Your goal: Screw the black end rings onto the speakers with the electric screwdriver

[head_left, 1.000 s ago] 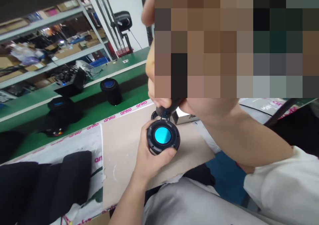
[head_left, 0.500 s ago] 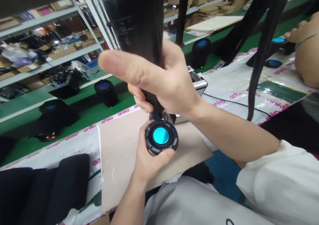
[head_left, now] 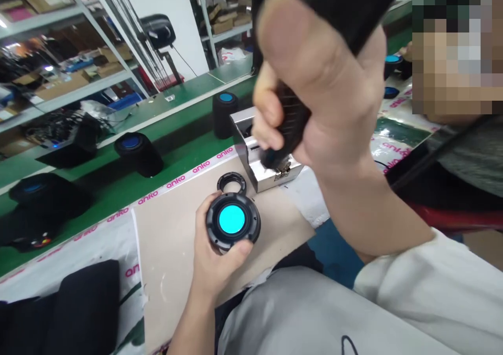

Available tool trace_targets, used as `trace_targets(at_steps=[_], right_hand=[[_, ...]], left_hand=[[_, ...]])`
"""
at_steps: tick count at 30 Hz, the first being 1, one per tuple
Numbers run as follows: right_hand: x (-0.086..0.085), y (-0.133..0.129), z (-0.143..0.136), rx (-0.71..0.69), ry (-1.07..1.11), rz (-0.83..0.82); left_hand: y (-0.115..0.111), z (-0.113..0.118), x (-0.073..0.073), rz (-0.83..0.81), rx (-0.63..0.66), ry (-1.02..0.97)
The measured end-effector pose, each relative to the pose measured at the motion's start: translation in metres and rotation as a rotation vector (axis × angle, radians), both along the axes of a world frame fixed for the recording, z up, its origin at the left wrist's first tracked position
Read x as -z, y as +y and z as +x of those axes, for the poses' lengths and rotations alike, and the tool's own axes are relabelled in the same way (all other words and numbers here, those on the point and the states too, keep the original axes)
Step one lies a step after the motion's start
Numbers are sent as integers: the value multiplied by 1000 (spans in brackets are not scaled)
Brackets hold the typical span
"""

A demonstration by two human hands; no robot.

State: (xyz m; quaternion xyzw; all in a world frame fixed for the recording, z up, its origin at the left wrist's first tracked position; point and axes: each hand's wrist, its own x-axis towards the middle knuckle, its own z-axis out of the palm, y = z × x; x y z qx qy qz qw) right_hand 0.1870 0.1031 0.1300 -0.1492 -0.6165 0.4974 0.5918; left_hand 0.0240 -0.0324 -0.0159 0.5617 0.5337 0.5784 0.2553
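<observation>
My left hand (head_left: 220,260) grips a round black speaker part (head_left: 251,223) with a shiny blue disc in its centre, over a beige board (head_left: 168,271). My right hand (head_left: 322,82) is wrapped round a black power screwdriver (head_left: 293,116), held above a metal box-like holder (head_left: 271,179). The driver's lower end is over the holder's front; whether they touch I cannot tell. A black ring (head_left: 231,183) lies on the board just behind the speaker part.
Black cylinders with blue tops, one of them near the middle (head_left: 139,153), stand along the green bench (head_left: 176,158). Folded black cloth-like pieces (head_left: 86,308) lie at the lower left. Another person's hand shows at the right.
My right hand has moved the screwdriver up and right, away from the speaker part and over the metal holder. The black ring now shows fully. The view has shifted.
</observation>
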Motion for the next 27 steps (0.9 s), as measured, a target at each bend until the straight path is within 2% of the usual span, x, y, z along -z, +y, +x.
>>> trace_targets(at_steps=[2,5,9,15,17,19,21,23,27], right_hand=[[17,10,14,185,77,-6],[43,24,23,306,119,-59],[64,35,24,254,123,-101],[71,34,31,150,74,-144],[66,28,35,113,53,-194],[52,19,35,133,105,-180],[30,7,32,159,169,-104],[3,-7,24,116,154,-65],[-44,-33,0,-12,27,-166]], left_hand=[[0,0,0,8,1,-9],[1,-1,1,15,-10,-11],[1,-3,3,20,-21,15],[3,-3,4,31,-4,-11],[4,-4,4,29,8,-26],[6,-4,5,32,21,-30],[7,-4,5,45,27,-31],[9,-4,4,49,28,-36],[11,-2,4,44,50,-58]])
